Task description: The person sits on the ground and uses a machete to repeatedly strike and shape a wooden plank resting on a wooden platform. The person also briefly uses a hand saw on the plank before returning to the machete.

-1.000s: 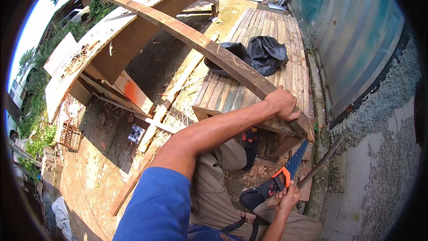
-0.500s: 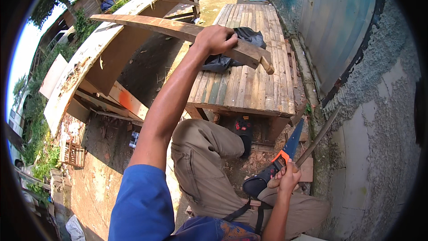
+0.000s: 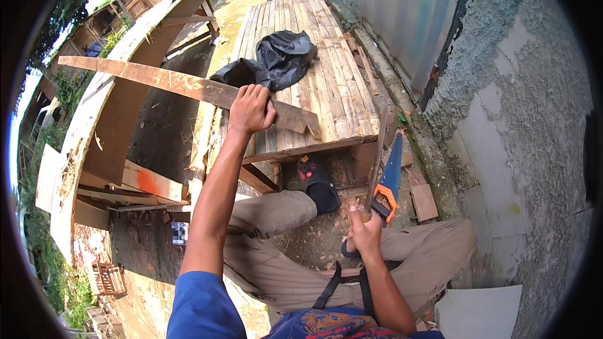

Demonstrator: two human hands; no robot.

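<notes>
My left hand (image 3: pixel 251 108) is closed over the top edge of a long wooden plank (image 3: pixel 169 81), which slants across the near end of a bamboo-slat bench (image 3: pixel 342 103). The plank's right end shows a jagged notch. In my right hand (image 3: pixel 365 233) is a machete (image 3: pixel 378 163), fingers wrapped round its handle and its long narrow blade pointing up and away. Just behind that hand is a handsaw (image 3: pixel 391 166) with a blue blade and an orange-and-black handle; what it rests on is partly hidden.
A crumpled black plastic sheet (image 3: pixel 286 56) lies on the bench. To the left stands a large tilted wooden panel (image 3: pixel 132 113). A rough wall (image 3: pixel 502 150) runs along my right. Flat board pieces (image 3: pixel 424 201) lie by the wall, and a small crate (image 3: pixel 108 278) sits far left.
The view has shifted right. My left hand has drawn the plank nearer and lower, and the chip hanging at its right end is gone. The machete now points more upright.
</notes>
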